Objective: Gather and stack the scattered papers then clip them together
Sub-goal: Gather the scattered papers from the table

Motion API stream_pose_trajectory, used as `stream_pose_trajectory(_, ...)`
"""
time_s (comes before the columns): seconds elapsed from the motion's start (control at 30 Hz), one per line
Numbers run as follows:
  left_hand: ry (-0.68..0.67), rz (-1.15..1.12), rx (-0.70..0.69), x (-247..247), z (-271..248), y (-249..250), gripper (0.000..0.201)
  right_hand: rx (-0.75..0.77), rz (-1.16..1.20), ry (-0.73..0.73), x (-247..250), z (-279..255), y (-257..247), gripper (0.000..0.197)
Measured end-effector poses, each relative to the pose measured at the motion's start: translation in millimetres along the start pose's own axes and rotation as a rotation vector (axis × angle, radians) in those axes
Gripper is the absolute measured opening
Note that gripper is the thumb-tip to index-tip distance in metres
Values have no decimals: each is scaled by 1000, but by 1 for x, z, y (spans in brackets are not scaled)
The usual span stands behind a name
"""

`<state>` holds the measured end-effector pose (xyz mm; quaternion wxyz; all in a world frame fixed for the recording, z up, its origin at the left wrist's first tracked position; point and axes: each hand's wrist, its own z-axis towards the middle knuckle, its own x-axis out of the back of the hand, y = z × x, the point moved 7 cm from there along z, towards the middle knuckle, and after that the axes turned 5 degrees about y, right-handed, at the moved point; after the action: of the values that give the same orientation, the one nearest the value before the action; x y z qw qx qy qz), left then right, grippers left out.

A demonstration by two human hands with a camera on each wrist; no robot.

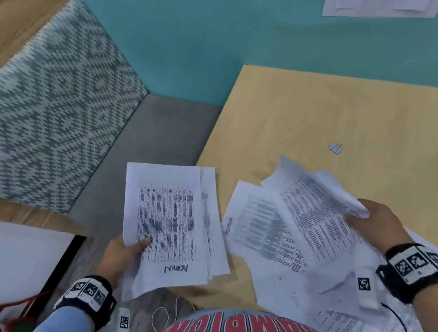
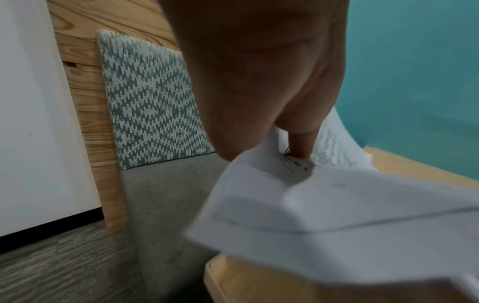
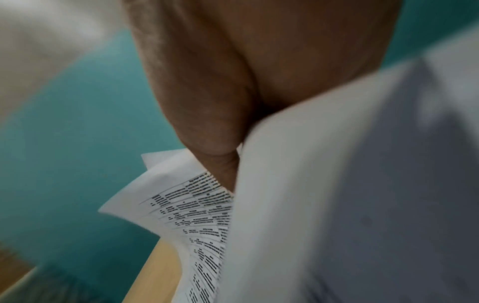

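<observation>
Wooden table; both hands pinching crumpled printed papers, binder clip apart.

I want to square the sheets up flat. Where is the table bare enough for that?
The table is bare between its far edge and the binder clip, and along its left edge. The near right is crowded with loose papers under the right hand.

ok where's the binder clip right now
In the head view, the binder clip lies alone on the tan table, beyond the papers in the right hand.
</observation>
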<state>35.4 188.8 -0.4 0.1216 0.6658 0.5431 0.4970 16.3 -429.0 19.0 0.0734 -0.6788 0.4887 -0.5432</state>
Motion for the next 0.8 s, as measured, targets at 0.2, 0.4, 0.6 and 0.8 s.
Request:
stream_pose_trajectory(0.2,-15,58,43,-11,-3,-10,20,-488,566,-5,1,-39,94,60)
stream_pose_trajectory(0.4,-150,52,12,-62,-26,23,16,-632,946,-51,-10,-80,116,28)
stream_pose_trajectory(0.6,-302,-121,6,-135,-58,69,29,-562,1047,-89,-11,-97,98,30)
stream_pose_trajectory(0.8,-142,-185,-167,-141,-81,129,18,-467,1050,-46,-14,-105,64,27)
